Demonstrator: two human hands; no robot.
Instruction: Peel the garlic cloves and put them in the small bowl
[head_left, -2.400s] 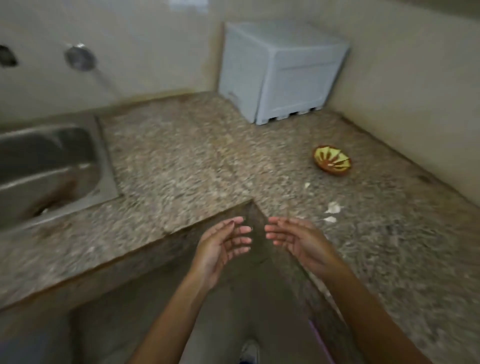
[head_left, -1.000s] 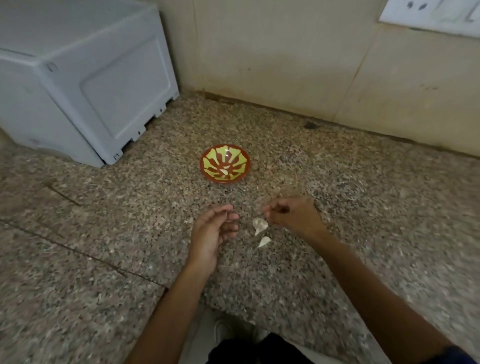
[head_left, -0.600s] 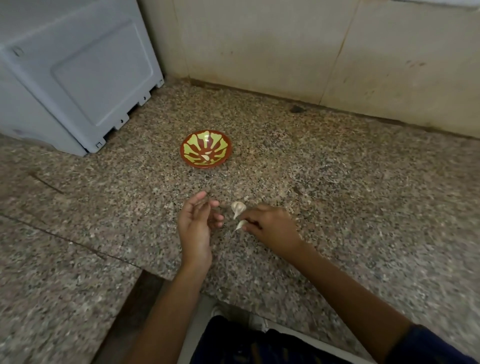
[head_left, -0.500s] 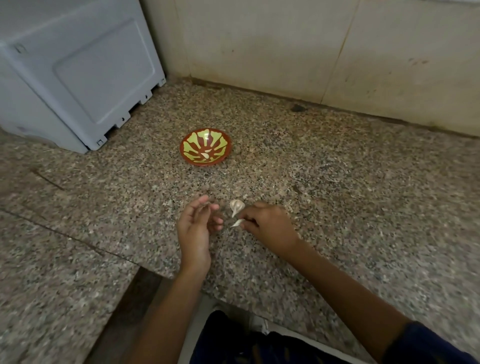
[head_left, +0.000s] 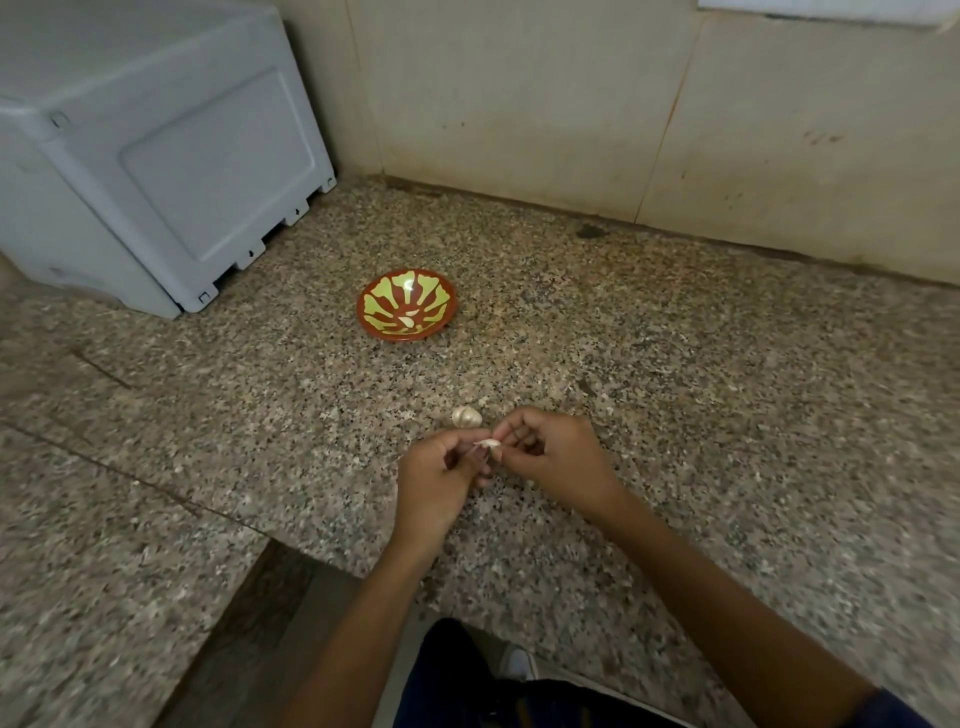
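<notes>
You have one garlic clove (head_left: 487, 443) pinched between the fingertips of both hands, your left hand (head_left: 436, 475) and right hand (head_left: 556, 457) meeting over the near part of the counter (head_left: 675, 364). A second clove (head_left: 466, 416) lies just beyond them. The small bowl (head_left: 406, 304), farther back, already holds a peeled piece. The clove is likely light and firm under thin, papery skin; pinch the pointed end and tear there, since bare garlic may turn slippery.
</notes>
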